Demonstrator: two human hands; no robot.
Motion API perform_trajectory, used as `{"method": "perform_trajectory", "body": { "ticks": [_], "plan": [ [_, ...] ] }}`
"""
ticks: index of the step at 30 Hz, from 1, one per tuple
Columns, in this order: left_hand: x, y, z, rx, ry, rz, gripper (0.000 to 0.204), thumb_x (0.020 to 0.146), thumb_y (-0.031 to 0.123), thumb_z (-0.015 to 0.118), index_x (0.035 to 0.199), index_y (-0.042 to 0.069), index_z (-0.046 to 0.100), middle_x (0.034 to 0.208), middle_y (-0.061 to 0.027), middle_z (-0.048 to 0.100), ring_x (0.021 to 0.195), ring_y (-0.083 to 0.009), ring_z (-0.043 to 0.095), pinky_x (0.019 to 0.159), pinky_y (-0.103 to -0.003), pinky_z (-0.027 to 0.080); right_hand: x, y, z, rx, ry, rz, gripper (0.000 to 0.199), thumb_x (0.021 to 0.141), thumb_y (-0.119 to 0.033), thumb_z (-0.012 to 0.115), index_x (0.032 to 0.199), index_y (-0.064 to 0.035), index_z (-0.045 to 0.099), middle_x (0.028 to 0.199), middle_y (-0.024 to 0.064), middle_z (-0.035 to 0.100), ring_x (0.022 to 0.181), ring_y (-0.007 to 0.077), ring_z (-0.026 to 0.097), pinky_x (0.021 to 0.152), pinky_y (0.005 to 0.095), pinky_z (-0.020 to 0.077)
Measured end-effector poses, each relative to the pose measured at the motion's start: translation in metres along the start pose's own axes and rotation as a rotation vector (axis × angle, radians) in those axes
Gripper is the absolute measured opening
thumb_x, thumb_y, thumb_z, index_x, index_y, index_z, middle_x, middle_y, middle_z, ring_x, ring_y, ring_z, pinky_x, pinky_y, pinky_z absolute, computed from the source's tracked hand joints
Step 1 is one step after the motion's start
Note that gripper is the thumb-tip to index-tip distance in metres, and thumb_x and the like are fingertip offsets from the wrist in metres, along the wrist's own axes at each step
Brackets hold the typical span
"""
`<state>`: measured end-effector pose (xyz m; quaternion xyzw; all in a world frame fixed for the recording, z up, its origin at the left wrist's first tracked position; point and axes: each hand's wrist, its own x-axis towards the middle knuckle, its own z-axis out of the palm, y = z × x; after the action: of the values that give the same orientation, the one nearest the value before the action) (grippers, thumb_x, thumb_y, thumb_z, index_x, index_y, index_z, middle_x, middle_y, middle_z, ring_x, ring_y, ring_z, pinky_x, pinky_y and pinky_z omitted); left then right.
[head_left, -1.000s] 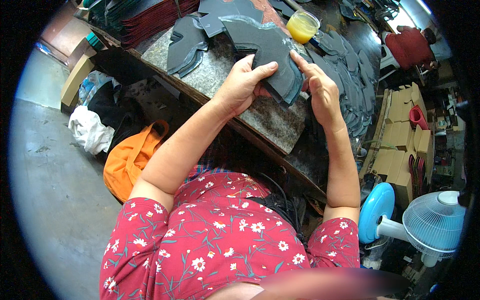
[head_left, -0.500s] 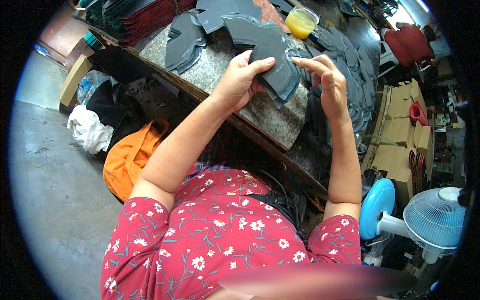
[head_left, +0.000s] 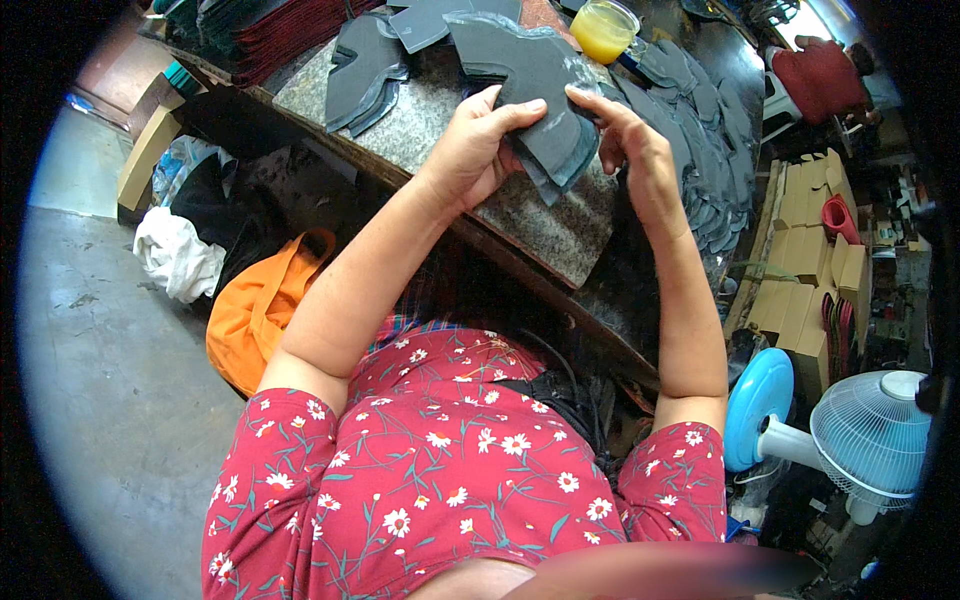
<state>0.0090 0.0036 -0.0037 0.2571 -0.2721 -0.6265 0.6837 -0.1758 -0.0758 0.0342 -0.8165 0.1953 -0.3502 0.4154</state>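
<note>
A stack of dark grey cut-out sheet pieces (head_left: 530,65) with curved, notched edges is held up over the stone slab. My left hand (head_left: 480,145) grips its near left edge, thumb on top and fingers underneath. My right hand (head_left: 635,150) is at the stack's right edge. Its index finger reaches out along that edge and the other fingers bend loosely, partly hidden. Left of the held stack, another pile of grey pieces (head_left: 365,75) lies on the slab. A further grey piece (head_left: 425,25) lies behind it.
The stone slab (head_left: 440,125) rests on a dark workbench. A clear cup of yellow liquid (head_left: 604,30) stands at the back. Many overlapping grey pieces (head_left: 700,140) spread to the right. An orange bag (head_left: 265,310) sits lower left; a blue-and-white fan (head_left: 870,435) stands lower right.
My right hand has moved left and closer to the stack's edge, its fingers bending more. My left hand keeps its grip. The view has shifted slightly.
</note>
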Motion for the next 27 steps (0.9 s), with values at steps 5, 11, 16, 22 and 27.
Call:
{"method": "perform_trajectory", "body": {
  "ticks": [5,11,16,22,27],
  "plan": [
    [0.002,0.000,-0.006,-0.054,0.021,0.048,0.025,0.094,0.011,0.060,0.117,0.002,0.054,0.106,-0.0091,0.066,0.094,-0.0188,0.068,0.084,-0.035,0.058,-0.003,-0.005,-0.005,0.226,-0.159,0.157,0.096,0.092,-0.075,0.013,0.118,0.0001,0.067,0.080,0.0025,0.052,0.067,0.0109,0.040,0.060,0.0230,0.0293],
    [0.008,-0.004,-0.009,-0.067,0.078,0.081,0.024,0.095,0.012,0.059,0.116,0.002,0.054,0.106,-0.0086,0.066,0.095,-0.0177,0.067,0.085,-0.034,0.057,-0.001,-0.014,-0.002,-0.184,-0.037,-0.144,0.063,0.098,-0.059,0.034,0.114,-0.0112,0.072,0.079,0.0051,0.059,0.064,0.0156,0.053,0.058,0.0282,0.0426],
    [0.010,-0.004,-0.011,-0.085,0.095,0.109,0.022,0.094,0.012,0.060,0.114,0.004,0.055,0.105,-0.0066,0.066,0.093,-0.0164,0.066,0.083,-0.032,0.056,-0.006,-0.021,0.010,-0.777,0.018,-0.481,0.072,0.092,-0.068,0.036,0.116,-0.0107,0.071,0.079,0.0099,0.061,0.067,0.0260,0.060,0.061,0.0344,0.0478],
    [0.010,-0.005,-0.009,-0.067,0.127,0.085,0.022,0.093,0.011,0.060,0.113,0.004,0.056,0.104,-0.0066,0.066,0.092,-0.0167,0.066,0.083,-0.032,0.056,-0.002,-0.022,0.003,-0.939,0.045,-0.572,0.064,0.092,-0.065,0.039,0.115,-0.0137,0.071,0.076,0.0067,0.060,0.066,0.0238,0.059,0.060,0.0341,0.0466],
    [0.011,-0.005,-0.009,-0.068,0.096,0.078,0.023,0.093,0.009,0.059,0.115,0.003,0.055,0.106,-0.0075,0.065,0.094,-0.0177,0.066,0.083,-0.034,0.057,-0.003,-0.020,0.006,-0.891,-0.020,-0.524,0.065,0.089,-0.066,0.042,0.119,-0.0154,0.070,0.074,0.0069,0.058,0.064,0.0246,0.058,0.060,0.0342,0.0468]
  ]
}}
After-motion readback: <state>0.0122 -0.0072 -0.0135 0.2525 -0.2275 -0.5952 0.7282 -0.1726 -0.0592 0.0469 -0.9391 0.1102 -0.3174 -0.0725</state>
